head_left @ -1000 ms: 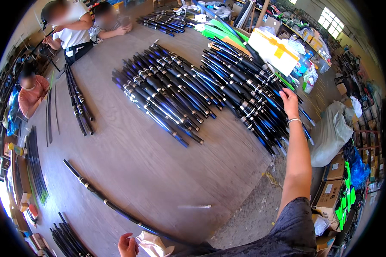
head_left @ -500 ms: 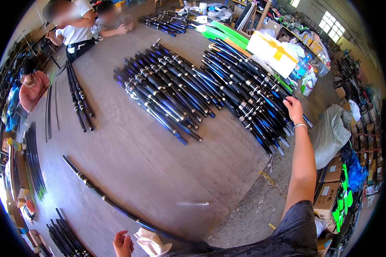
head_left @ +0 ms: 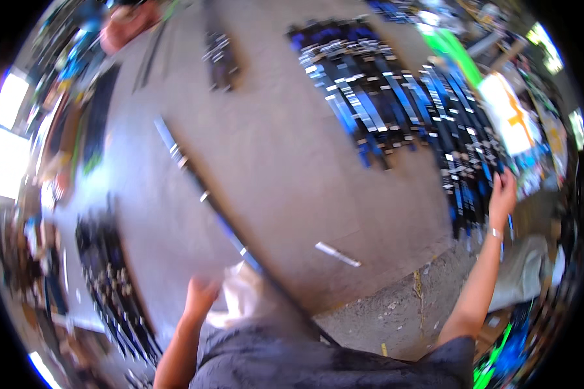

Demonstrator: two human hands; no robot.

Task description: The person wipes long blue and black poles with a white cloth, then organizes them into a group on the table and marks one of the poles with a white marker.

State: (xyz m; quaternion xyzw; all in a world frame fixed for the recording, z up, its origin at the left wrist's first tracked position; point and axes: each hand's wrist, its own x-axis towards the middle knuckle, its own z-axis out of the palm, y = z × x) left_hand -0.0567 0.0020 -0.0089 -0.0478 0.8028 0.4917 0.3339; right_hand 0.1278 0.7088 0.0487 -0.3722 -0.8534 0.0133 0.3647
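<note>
Dark rods with silver rings and blue sections, which look like fishing rods, lie in a large group (head_left: 363, 84) and a second pile (head_left: 464, 136) at the right. My right hand (head_left: 505, 194) is at the right edge of that second pile, fingers closed on a rod there. One long fishing rod (head_left: 224, 223) runs diagonally over the table toward my body, its near part passing by my shirt. My left hand (head_left: 202, 295), smeared by motion, is beside a white cloth (head_left: 243, 295) and left of the long rod; its fingers cannot be made out.
A small white stick-like object (head_left: 337, 254) lies on the grey table (head_left: 285, 168). More rods (head_left: 113, 285) lie at the left, with a small bundle (head_left: 220, 61) farther off. A white box with orange tape (head_left: 509, 113) stands beyond the right pile. A person in pink (head_left: 130, 26) is at the far left.
The view has swung left and down, shifting the table's contents right in the picture and blurring them. My right hand stays at the pile's right edge; my left hand remains near the white cloth.
</note>
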